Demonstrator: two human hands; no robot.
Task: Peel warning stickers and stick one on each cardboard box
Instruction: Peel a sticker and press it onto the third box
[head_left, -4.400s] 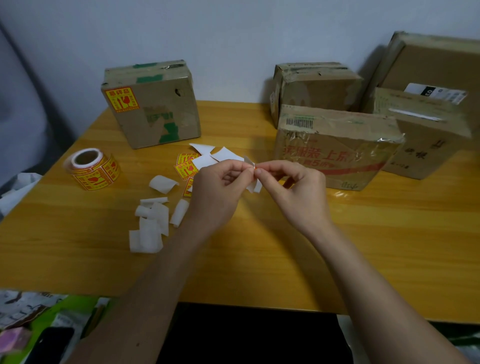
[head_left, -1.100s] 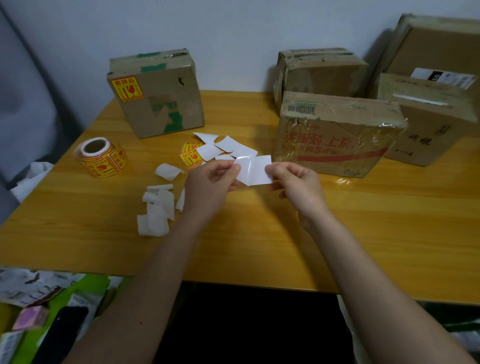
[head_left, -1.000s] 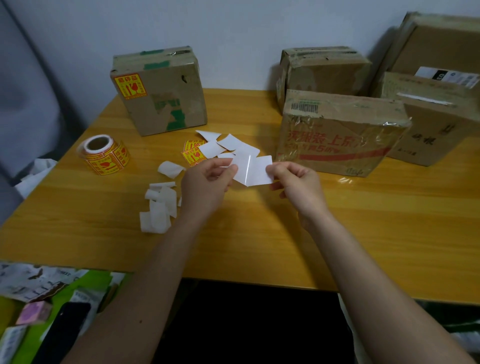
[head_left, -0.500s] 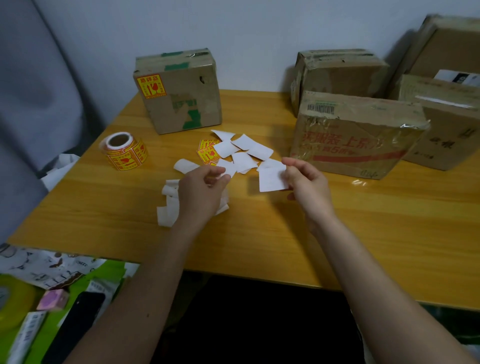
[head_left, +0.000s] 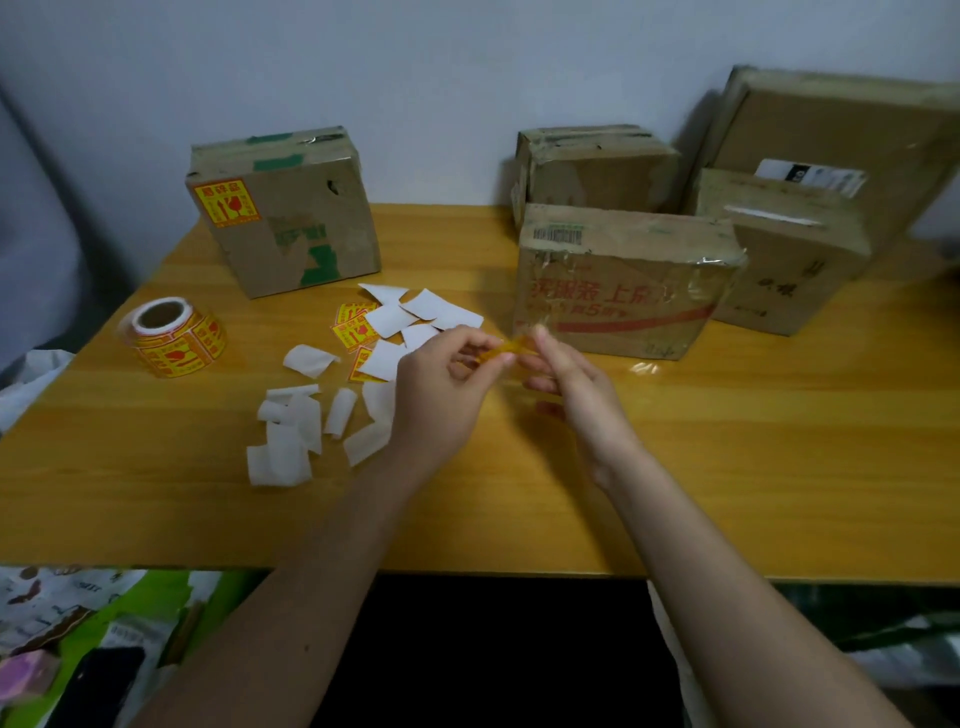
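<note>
My left hand (head_left: 441, 400) and my right hand (head_left: 571, 389) meet above the table in front of the red-printed cardboard box (head_left: 618, 291). Both pinch one yellow warning sticker (head_left: 511, 347) by their fingertips; it shows nearly edge-on and blurred. The left cardboard box (head_left: 291, 218) stands upright with a warning sticker (head_left: 226, 202) on its upper left corner. Three more boxes stand at the back right: a small one (head_left: 592, 166), a mid-sized one (head_left: 784, 260) and a large one (head_left: 831, 130). No sticker shows on their visible faces.
A roll of warning stickers (head_left: 174, 338) stands at the table's left. Loose yellow stickers (head_left: 353, 327) and several white backing pieces (head_left: 291, 436) lie left of my hands. The wooden table (head_left: 727, 457) runs to the wall. Bags and papers (head_left: 62, 623) lie below its front left edge.
The hands pulled sticker and backing apart, then my left hand dropped the backing onto the pile. My left hand has come back, and both hands now pinch the yellow sticker.
</note>
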